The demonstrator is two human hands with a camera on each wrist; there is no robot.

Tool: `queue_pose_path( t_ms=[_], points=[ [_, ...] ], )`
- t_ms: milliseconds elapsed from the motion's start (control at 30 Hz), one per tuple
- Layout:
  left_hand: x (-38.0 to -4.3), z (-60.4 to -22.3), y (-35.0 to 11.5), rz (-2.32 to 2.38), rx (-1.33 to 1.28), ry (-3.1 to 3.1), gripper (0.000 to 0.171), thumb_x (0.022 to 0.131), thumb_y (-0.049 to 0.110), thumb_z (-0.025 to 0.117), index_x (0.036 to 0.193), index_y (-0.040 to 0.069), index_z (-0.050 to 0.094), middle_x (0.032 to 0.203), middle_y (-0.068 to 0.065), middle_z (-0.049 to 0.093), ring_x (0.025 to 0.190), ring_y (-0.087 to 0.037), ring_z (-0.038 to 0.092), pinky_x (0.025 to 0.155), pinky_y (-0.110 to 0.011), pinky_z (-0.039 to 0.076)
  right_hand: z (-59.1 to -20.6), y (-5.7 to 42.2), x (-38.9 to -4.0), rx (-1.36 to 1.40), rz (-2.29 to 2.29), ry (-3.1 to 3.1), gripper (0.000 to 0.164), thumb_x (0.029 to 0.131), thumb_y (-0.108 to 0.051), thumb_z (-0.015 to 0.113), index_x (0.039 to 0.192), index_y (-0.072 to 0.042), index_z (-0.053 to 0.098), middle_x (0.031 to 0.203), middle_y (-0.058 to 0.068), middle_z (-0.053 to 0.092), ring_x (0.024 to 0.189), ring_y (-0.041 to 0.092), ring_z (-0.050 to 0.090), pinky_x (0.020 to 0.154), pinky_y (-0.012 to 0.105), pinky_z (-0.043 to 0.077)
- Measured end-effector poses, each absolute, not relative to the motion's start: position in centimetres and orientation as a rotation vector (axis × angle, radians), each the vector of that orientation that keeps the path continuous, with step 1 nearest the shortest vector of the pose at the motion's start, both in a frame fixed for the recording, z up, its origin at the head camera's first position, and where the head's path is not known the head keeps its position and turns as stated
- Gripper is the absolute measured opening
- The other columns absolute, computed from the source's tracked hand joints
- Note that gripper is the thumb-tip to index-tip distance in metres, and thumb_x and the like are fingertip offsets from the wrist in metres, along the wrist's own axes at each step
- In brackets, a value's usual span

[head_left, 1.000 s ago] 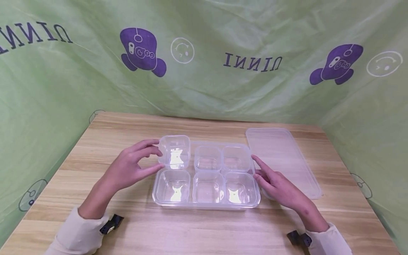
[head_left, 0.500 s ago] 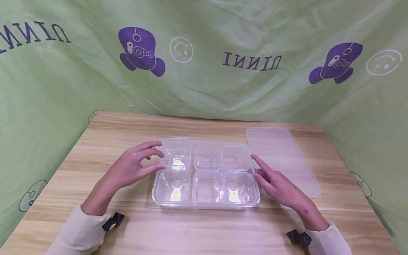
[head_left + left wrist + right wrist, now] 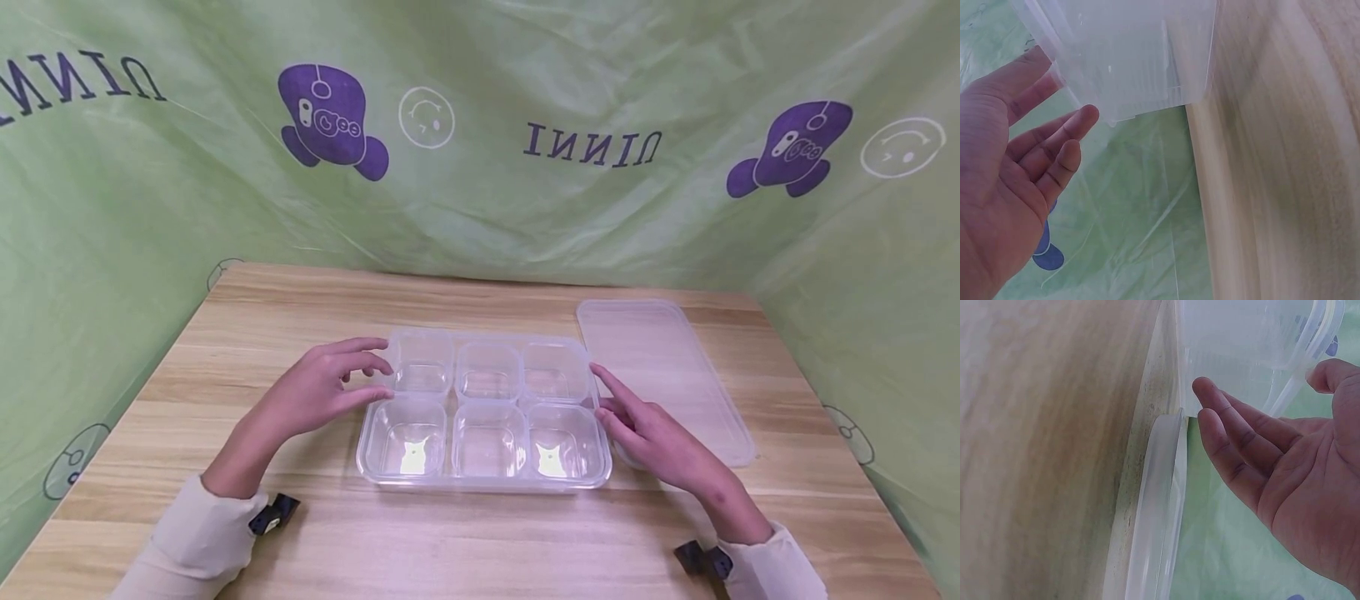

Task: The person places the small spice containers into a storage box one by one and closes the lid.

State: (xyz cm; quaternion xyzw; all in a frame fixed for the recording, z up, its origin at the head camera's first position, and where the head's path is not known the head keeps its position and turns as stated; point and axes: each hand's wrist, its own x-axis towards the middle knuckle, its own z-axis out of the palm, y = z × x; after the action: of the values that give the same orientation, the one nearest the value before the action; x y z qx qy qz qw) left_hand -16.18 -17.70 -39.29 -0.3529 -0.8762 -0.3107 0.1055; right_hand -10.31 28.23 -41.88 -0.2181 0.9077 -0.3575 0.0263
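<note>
A clear rectangular outer box (image 3: 495, 482) stands on the table with several small clear containers set in it in two rows. My left hand (image 3: 307, 392) is at its left side, thumb and index finger pinching the rim of the back-left small container (image 3: 422, 358). That container sits slightly higher than its neighbours. In the left wrist view the other fingers bend loosely beside the box wall. At the opposite side my right hand (image 3: 660, 437) rests its index finger and thumb against the outer box's right edge; in the right wrist view its fingers are relaxed beside the wall.
A flat translucent lid (image 3: 667, 375) lies on the wooden table (image 3: 480, 542) to the right, partly under my right hand. Green printed cloth (image 3: 480, 217) hangs behind the table and at both sides.
My left hand has moved right and lowered the back-left small container from a raised position into the outer box. The right hand, the outer box and the lid have stayed in place.
</note>
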Motion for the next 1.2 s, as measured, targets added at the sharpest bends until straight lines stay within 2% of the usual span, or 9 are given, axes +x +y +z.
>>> queue_pose_path(
  t_ms=[233, 367, 500, 733, 967, 1200],
  points=[
    [-16.14, -39.36, -17.49, -0.851, -1.018, -2.637, 0.02, 0.084, 0.023, 0.088, 0.097, 0.012, 0.079, 0.129, -0.017, 0.067, 0.083, -0.02, 0.073, 0.066, -0.035, 0.057, -41.89, 28.26, -10.28, -0.679, -1.105, 2.803, 0.063, 0.11, -0.017, 0.052, 0.165, -0.015, 0.022, 0.129, 0.012, 0.069, 0.117, 0.021, 0.064, 0.094, 0.04, 0.052],
    [-16.22, -39.41, -17.38, -0.766, -1.02, -2.651, 0.021, 0.085, 0.025, 0.087, 0.1, 0.014, 0.078, 0.13, -0.015, 0.067, 0.098, -0.028, 0.073, 0.079, -0.044, 0.058, -41.88, 28.27, -10.3, -0.671, -1.114, 2.789, 0.063, 0.11, -0.017, 0.052, 0.165, -0.016, 0.022, 0.13, 0.011, 0.068, 0.115, 0.02, 0.064, 0.092, 0.036, 0.052],
    [-16.25, -39.44, -17.27, -0.676, -1.025, -2.679, 0.022, 0.087, 0.029, 0.084, 0.103, 0.015, 0.077, 0.132, -0.014, 0.066, 0.108, -0.033, 0.07, 0.088, -0.052, 0.056, -41.84, 28.27, -10.28, -0.668, -1.115, 2.786, 0.063, 0.11, -0.018, 0.051, 0.165, -0.016, 0.021, 0.13, 0.011, 0.068, 0.116, 0.021, 0.063, 0.093, 0.037, 0.052],
    [-16.15, -39.29, -17.12, -0.662, -1.029, -2.714, 0.024, 0.09, 0.031, 0.082, 0.107, 0.014, 0.076, 0.135, -0.014, 0.065, 0.108, -0.032, 0.07, 0.09, -0.052, 0.055, -41.83, 28.32, -10.27, -0.682, -1.119, 2.788, 0.063, 0.11, -0.016, 0.051, 0.165, -0.014, 0.021, 0.129, 0.011, 0.069, 0.12, 0.023, 0.063, 0.097, 0.042, 0.051],
    [-15.93, -39.25, -17.16, -0.62, -1.033, -2.745, 0.027, 0.094, 0.032, 0.078, 0.113, 0.013, 0.075, 0.139, -0.014, 0.062, 0.112, -0.033, 0.067, 0.092, -0.052, 0.054, -41.86, 28.34, -10.32, -0.689, -1.116, 2.792, 0.063, 0.11, -0.015, 0.051, 0.165, -0.014, 0.022, 0.129, 0.011, 0.069, 0.118, 0.022, 0.063, 0.095, 0.037, 0.052],
    [-15.87, -39.36, -17.22, -0.615, -1.053, -2.735, 0.019, 0.095, 0.031, 0.076, 0.105, 0.015, 0.077, 0.139, -0.014, 0.062, 0.108, -0.031, 0.069, 0.09, -0.051, 0.055, -41.86, 28.3, -10.35, -0.69, -1.115, 2.794, 0.062, 0.11, -0.016, 0.051, 0.165, -0.014, 0.022, 0.129, 0.012, 0.069, 0.119, 0.022, 0.063, 0.095, 0.04, 0.052]
  ],
)
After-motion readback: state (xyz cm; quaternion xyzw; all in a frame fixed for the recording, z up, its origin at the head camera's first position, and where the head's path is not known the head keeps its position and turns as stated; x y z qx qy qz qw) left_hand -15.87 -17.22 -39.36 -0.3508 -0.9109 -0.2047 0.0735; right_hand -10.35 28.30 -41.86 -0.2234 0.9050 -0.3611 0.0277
